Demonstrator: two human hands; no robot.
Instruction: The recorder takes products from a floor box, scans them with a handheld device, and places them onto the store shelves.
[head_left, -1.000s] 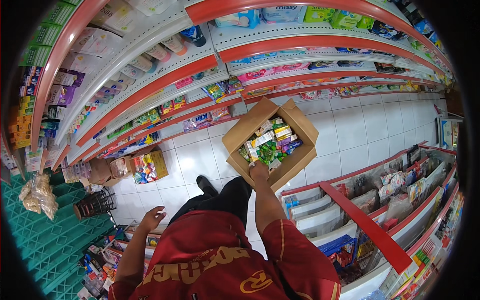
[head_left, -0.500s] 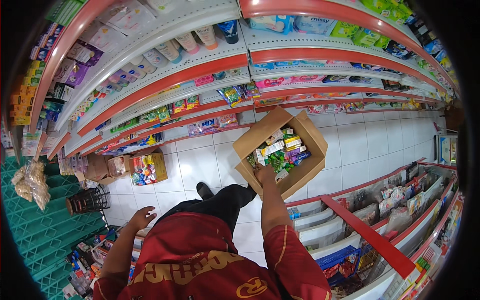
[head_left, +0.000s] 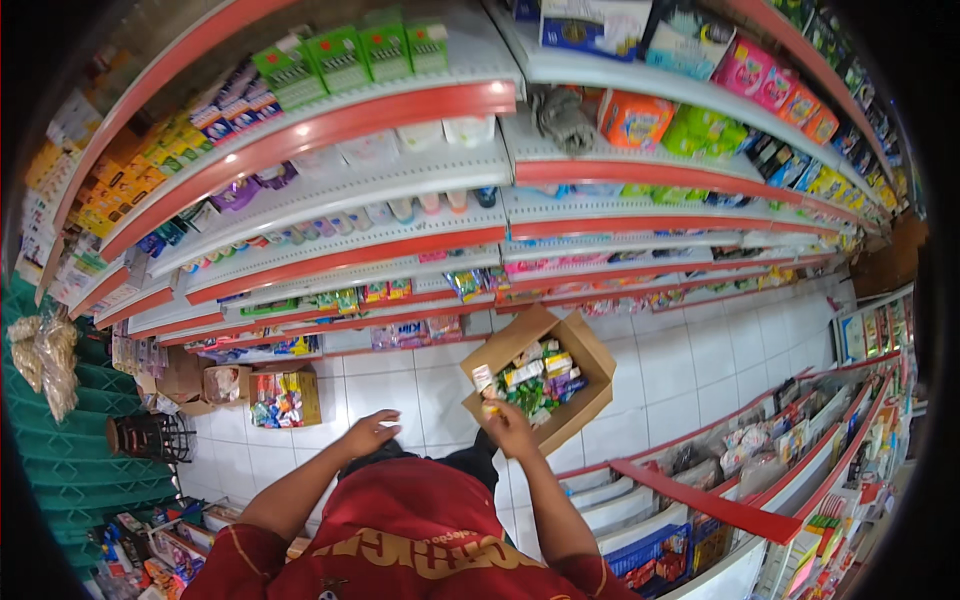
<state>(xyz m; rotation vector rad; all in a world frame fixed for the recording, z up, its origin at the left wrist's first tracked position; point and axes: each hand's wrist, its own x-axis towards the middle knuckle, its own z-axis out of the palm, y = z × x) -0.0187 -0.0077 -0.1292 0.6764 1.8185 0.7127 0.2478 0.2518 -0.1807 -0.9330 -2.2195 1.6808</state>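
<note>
At frame centre the right hand (head_left: 512,428) grips the near edge of an open box (head_left: 540,390) of packets, fingers curled round it. The left hand (head_left: 368,435), fingers spread, holds nothing. White tiled floor (head_left: 700,360) runs open between shelves (head_left: 400,200).

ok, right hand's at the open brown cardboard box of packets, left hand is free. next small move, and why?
Probably bring the left hand across to the open brown cardboard box: the right hand grips only its near edge, the box hangs tilted, and the left hand hangs open, holding nothing.
</note>
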